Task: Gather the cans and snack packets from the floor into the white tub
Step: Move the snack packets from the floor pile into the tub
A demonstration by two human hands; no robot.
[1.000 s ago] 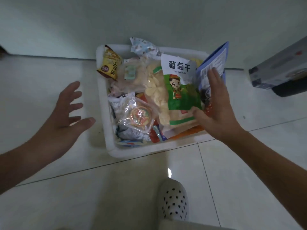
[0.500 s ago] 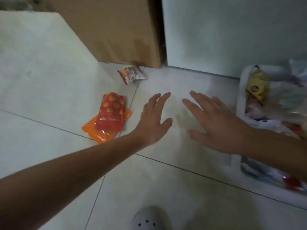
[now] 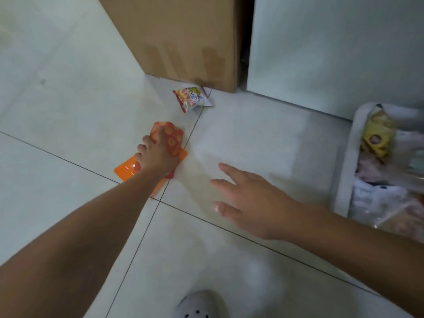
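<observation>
White tub (image 3: pixel 346 168) sits at frame right and is already piled with packets, among them a yellow packet (image 3: pixel 377 134) at its far end and pale and clear bags nearer the camera (contents blurred, can't count them). So most of the gathering looks done.

Left to collect, going by this view: three packets on the floor (image 3: pixel 252 125), all well to the left of the tub. A red packet (image 3: pixel 171 136) with orange dots lies on top of a flat orange packet (image 3: pixel 125 167). A small packet (image 3: pixel 191 98), red and white, lies farther from the tub than that pair, right at the foot of a cardboard box (image 3: pixel 183 37). No can shows on the floor or plainly in the tub.

Left hand (image 3: pixel 158 154) is down on the red packet, fingers bent over the edge away from the tub and thumb laid across the top. It looks like a grip on it, and the packet is not yet lifted. Can't tell if the orange packet underneath is caught too. Right hand (image 3: pixel 252 200) holds nothing, fingers straight and spread, hovering over bare floor between the tub and the red packet.

Judgement: late stage, roughly one or two more trips to the tub. A pale shoe (image 3: pixel 199 305) shows at the bottom edge, left of the tub.
</observation>
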